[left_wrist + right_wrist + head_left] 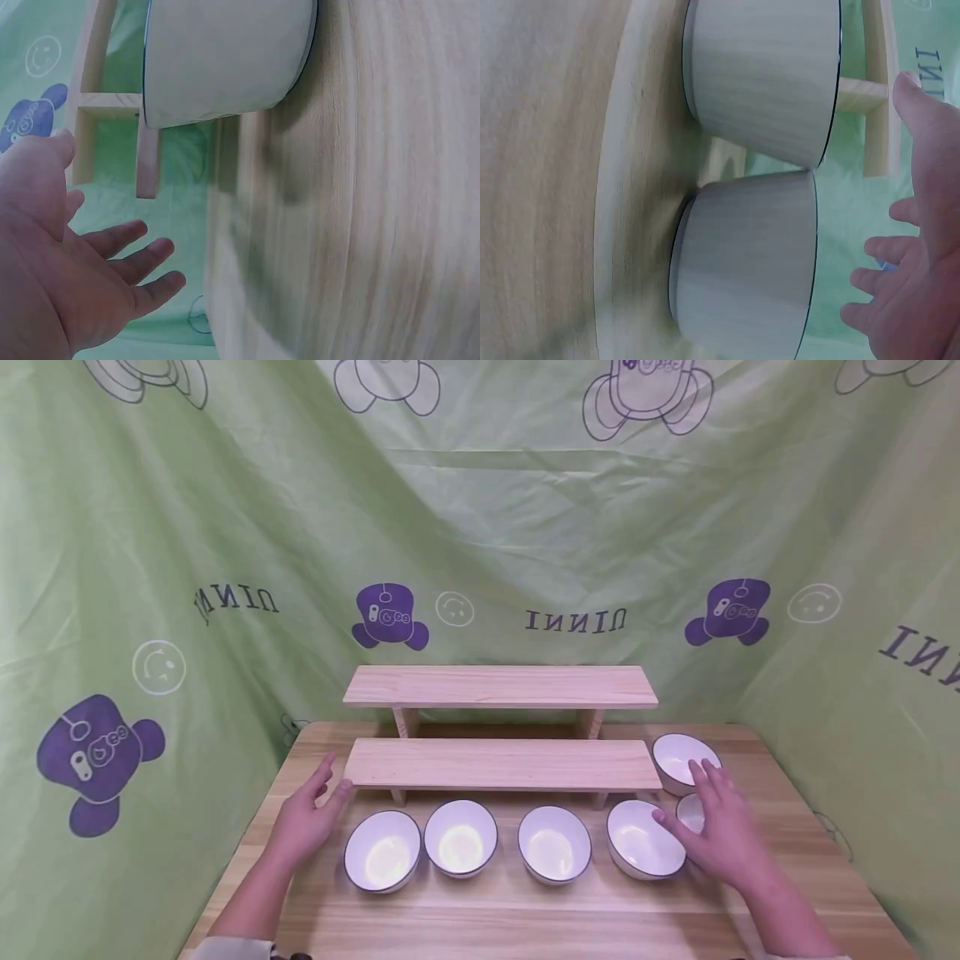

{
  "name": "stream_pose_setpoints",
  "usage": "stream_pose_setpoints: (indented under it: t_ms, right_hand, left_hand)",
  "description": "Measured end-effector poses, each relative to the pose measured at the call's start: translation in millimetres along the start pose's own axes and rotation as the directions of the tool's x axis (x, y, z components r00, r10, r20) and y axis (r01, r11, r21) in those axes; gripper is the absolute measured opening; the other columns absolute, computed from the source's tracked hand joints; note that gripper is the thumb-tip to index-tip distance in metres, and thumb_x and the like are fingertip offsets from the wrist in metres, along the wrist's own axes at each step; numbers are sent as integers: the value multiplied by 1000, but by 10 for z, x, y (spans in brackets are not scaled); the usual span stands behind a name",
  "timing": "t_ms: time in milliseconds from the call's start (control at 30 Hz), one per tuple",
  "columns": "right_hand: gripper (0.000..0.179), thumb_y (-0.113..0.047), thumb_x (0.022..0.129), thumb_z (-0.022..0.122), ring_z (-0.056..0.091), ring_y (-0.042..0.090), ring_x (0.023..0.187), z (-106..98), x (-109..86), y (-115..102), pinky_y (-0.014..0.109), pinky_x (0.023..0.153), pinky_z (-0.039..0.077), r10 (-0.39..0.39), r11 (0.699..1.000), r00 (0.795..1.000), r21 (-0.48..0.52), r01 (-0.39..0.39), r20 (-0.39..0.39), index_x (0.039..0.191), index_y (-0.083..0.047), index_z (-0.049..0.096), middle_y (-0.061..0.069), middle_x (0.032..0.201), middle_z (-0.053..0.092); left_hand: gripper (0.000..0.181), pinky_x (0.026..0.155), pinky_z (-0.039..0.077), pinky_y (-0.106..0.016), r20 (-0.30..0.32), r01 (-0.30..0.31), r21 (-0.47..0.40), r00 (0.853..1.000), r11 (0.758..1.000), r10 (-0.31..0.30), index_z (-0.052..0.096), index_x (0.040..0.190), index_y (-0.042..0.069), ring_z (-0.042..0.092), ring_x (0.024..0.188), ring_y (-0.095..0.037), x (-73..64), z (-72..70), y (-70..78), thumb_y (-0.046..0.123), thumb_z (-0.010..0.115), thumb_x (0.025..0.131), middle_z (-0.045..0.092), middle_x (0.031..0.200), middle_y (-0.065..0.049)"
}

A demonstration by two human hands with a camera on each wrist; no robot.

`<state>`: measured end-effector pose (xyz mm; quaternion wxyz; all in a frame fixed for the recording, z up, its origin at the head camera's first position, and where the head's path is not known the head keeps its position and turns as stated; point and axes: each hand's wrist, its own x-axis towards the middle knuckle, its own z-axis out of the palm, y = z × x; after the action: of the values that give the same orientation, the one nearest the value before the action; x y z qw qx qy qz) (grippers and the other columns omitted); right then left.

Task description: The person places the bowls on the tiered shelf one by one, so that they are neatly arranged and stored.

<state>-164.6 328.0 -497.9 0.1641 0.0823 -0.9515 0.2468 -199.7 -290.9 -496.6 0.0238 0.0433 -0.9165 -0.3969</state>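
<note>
Several white bowls with dark rims stand upright on the wooden table. My left hand (303, 818) is beside the left end of the lower shelf and the leftmost bowl (383, 852), fingers spread, holding nothing. In the left wrist view that hand (90, 255) is apart from the bowl (225, 60). My right hand (723, 835), also empty with fingers extended, hovers over the right side. It partly hides one bowl (689, 812), between the front-row right bowl (643, 839) and the back right bowl (675, 760). Two bowls (742, 262) sit rim to rim in the right wrist view.
A pale wooden two-step rack stands behind the front row, with a lower shelf (502, 764) and a higher one (502, 685). Two more bowls, one left of centre (461, 837) and one right of it (555, 844), are in front. Green printed cloth (495, 543) hangs around the table (495, 927).
</note>
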Motion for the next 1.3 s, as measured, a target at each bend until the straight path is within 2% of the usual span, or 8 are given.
stream_pose_setpoints:
  t_ms: [133,400,500,600,733,1000,1167,1300]
  right_hand:
    - [99,-45,93,77,22,69,139,-22,48,66,81,110,17,20,999,1000,25,-20,-3,160,7,25,42,158,23]
    - [103,-45,92,78,25,66,139,-72,136,195,81,105,26,47,998,999,38,-47,-5,160,8,22,42,157,26]
    - [105,-47,91,78,26,65,140,-90,113,223,81,105,26,72,996,997,45,-72,0,160,8,21,40,158,25]
    - [105,-46,91,78,25,65,140,-88,74,262,81,105,26,83,995,997,49,-82,0,160,8,21,41,158,24]
    - [105,-46,91,79,26,67,139,-79,10,303,82,103,27,98,994,995,52,-99,17,161,7,20,42,157,24]
    - [112,-47,90,79,19,69,140,-82,-144,398,83,104,22,140,986,985,77,-148,101,163,4,10,44,160,13]
    - [115,-46,90,79,15,69,141,-96,-219,462,84,104,19,168,977,975,105,-184,144,163,4,6,45,160,10]
    - [118,-44,87,83,21,71,137,-113,-242,492,84,102,23,168,976,973,111,-186,160,163,4,8,46,157,16]
  left_hand:
    - [77,115,35,-62,-7,45,-91,999,995,-46,21,166,33,45,142,-43,73,36,-50,63,52,102,47,156,-21]
    - [76,113,41,-57,-37,59,-172,997,983,-67,35,163,22,59,130,-39,196,123,-113,60,57,101,64,138,-20]
    - [77,108,48,-50,-45,63,-209,996,976,-74,40,161,18,68,119,-34,230,173,-120,61,59,99,67,132,-20]
    - [74,94,54,-36,-55,69,-225,995,972,-83,45,158,18,71,112,-30,266,207,-132,60,60,99,71,127,-18]
    - [64,82,51,-22,-73,69,-227,994,971,-87,54,153,17,73,110,-29,288,218,-152,55,60,102,72,126,-16]
    - [58,103,47,-40,-82,75,-245,992,967,-98,60,146,15,72,111,-28,289,236,-173,52,61,102,69,132,-17]
    - [57,94,49,-23,-78,87,-260,991,962,-110,61,146,15,73,109,-27,297,244,-178,50,64,101,68,132,-17]
    - [58,84,47,-12,-75,93,-277,990,956,-118,61,146,16,73,109,-27,307,252,-190,51,65,100,67,134,-17]
